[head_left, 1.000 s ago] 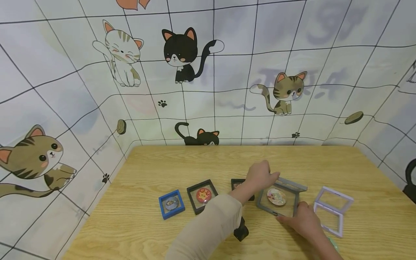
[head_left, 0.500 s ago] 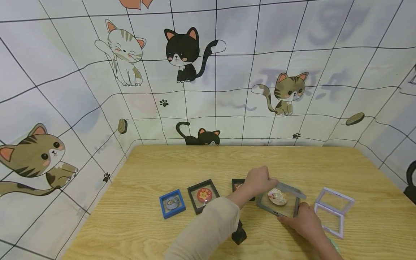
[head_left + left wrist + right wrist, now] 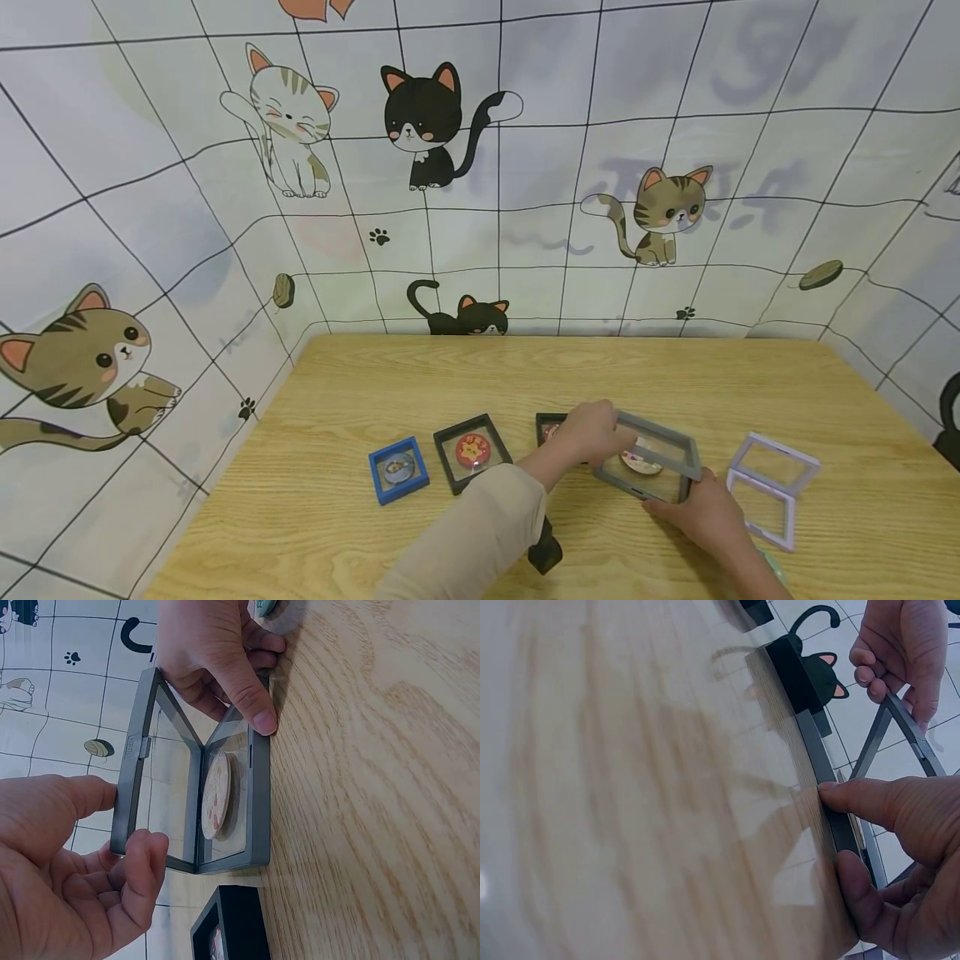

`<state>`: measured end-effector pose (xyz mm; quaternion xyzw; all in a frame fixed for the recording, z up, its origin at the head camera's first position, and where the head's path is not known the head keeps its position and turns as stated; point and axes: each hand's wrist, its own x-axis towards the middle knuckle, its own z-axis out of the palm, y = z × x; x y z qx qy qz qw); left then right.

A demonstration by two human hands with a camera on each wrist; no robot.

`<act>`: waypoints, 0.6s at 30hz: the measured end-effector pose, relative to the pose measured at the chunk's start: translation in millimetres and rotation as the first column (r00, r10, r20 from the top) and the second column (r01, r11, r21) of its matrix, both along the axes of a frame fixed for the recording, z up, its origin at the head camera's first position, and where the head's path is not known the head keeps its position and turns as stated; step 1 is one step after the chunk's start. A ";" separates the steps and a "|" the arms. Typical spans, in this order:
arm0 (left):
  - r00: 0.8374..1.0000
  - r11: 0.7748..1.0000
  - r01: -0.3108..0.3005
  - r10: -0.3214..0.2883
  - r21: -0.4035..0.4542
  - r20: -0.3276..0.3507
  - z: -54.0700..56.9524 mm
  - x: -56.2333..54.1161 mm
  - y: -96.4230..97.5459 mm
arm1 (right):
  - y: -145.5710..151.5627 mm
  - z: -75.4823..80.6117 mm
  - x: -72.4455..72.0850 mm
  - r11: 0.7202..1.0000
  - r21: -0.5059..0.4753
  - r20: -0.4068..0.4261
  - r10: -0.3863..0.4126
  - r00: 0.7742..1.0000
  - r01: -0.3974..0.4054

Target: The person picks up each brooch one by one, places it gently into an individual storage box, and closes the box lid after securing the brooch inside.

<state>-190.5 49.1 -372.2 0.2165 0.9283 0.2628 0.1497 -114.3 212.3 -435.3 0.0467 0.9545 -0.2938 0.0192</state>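
A grey hinged display frame (image 3: 260, 802) with clear film stands partly open on the wooden table. Inside its base lies a pale round badge (image 3: 216, 795) with a coloured print. My left hand (image 3: 596, 433) pinches the free edge of the frame's raised lid (image 3: 133, 769) between thumb and fingers. At the base's right side, my right hand (image 3: 705, 512) grips the rim, thumb along the front edge, as the left wrist view shows. In the head view the lid covers part of the badge. The right wrist view shows the lid slanting up from the base.
Left of the hands lie a blue frame (image 3: 376, 483) and a black frame (image 3: 444, 460), each with a round badge. A smaller black frame (image 3: 542, 421) is partly behind my left hand. An open lilac frame (image 3: 787, 523) stands right, near a green item (image 3: 772, 565).
The grey lid has swung down toward the base and the front, with my left hand lowering on its edge. My right hand stays at the base's right side.
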 end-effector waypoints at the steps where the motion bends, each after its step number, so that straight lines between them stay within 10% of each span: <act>1: 1.000 1.000 -0.005 0.005 0.003 0.005 -0.4 0.1 -0.1 | 0.0 0.3 0.1 1.000 0.000 0.007 -0.004 1.000 0.004; 18: 1.000 0.995 -0.016 0.018 -0.096 0.022 -11.0 0.5 0.0 | 5.7 -0.4 1.5 0.997 -0.063 0.034 -0.030 0.999 0.032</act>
